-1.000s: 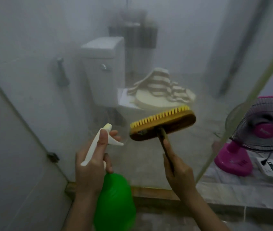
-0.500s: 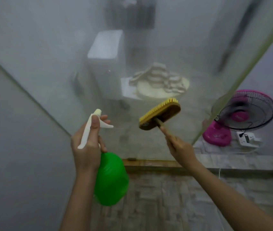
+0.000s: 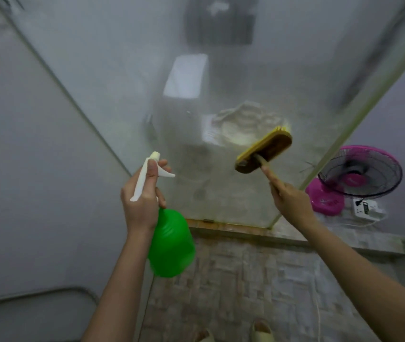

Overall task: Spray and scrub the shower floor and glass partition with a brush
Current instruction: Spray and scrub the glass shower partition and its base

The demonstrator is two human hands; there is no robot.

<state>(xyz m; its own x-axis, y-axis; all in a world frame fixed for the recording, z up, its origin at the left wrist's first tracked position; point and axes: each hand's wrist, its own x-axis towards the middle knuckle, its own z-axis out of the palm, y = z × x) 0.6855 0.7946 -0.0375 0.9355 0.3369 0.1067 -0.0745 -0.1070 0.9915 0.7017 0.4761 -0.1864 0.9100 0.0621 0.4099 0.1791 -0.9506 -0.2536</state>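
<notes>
A cloudy glass partition (image 3: 221, 82) stands in front of me, streaked and misted. My right hand (image 3: 289, 201) grips the wooden handle of a scrub brush (image 3: 264, 150), whose yellow bristles press against the glass at mid height. My left hand (image 3: 142, 201) holds a green spray bottle (image 3: 170, 243) by its white trigger head, nozzle pointing at the glass, left of the brush. The mottled brick-pattern shower floor (image 3: 258, 280) lies below my arms.
Behind the glass a toilet with a striped cloth on its lid shows dimly. A pink fan (image 3: 359, 174) and a white power strip (image 3: 367, 209) sit on the raised ledge (image 3: 332, 236) at right. A white wall (image 3: 36, 169) closes the left. Sandal tips (image 3: 260, 333) show at the bottom.
The view has pulled back and tilted down, showing more floor. The brush has tilted and moved right and upward on the glass. My left hand keeps the bottle aimed the same way.
</notes>
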